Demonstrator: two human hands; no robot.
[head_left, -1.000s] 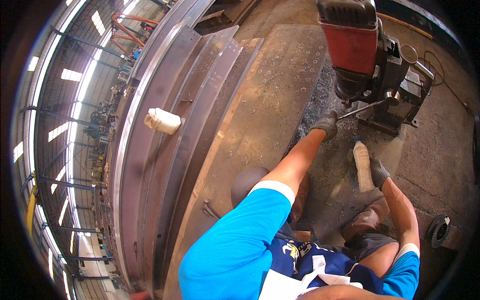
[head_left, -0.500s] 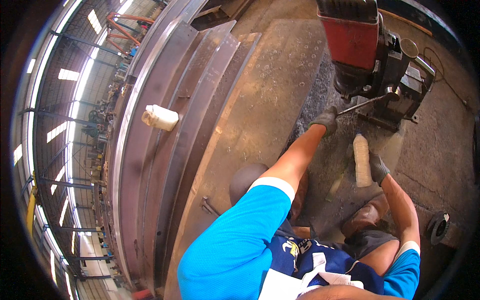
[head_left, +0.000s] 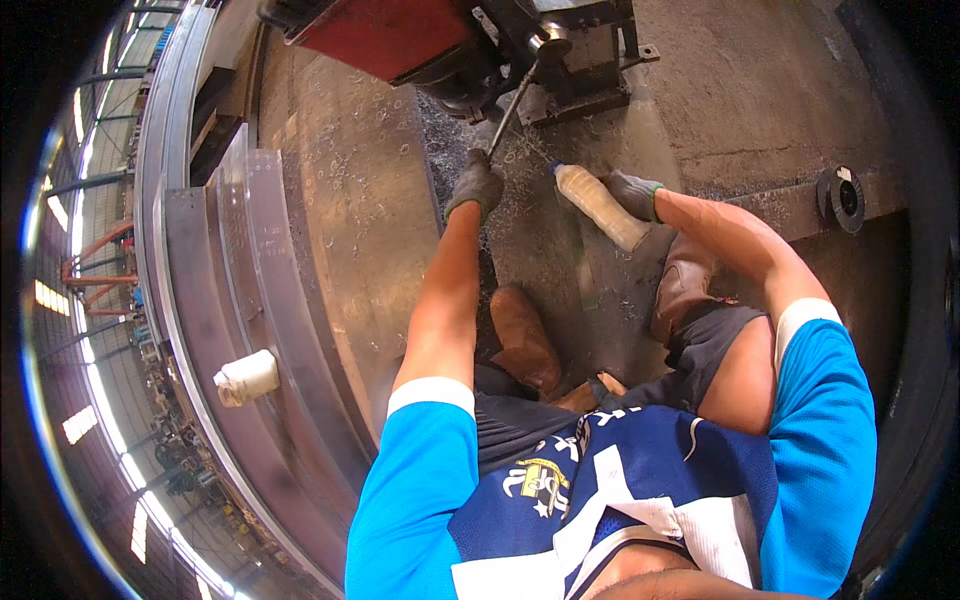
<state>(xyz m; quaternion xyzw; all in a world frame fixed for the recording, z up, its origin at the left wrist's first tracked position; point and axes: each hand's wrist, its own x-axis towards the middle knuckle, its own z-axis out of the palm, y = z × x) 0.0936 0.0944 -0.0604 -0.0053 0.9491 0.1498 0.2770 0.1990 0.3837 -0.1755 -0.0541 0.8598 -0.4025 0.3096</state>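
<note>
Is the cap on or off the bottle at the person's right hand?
On: the blue cap shows at the neck of the pale bottle in the right hand. Whether it has a hole is too small to tell.

Blue/navy jersey (head_left: 670, 440) w/ wht cuffs (head_left: 430, 393), gry gloves (head_left: 474, 186), brn boots (head_left: 525, 340)

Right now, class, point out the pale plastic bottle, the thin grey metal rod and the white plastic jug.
Pale plastic bottle (head_left: 602, 207): head view, middle of its body.
Thin grey metal rod (head_left: 513, 109): head view, mid-shaft.
White plastic jug (head_left: 248, 378): head view, side wall.
</note>
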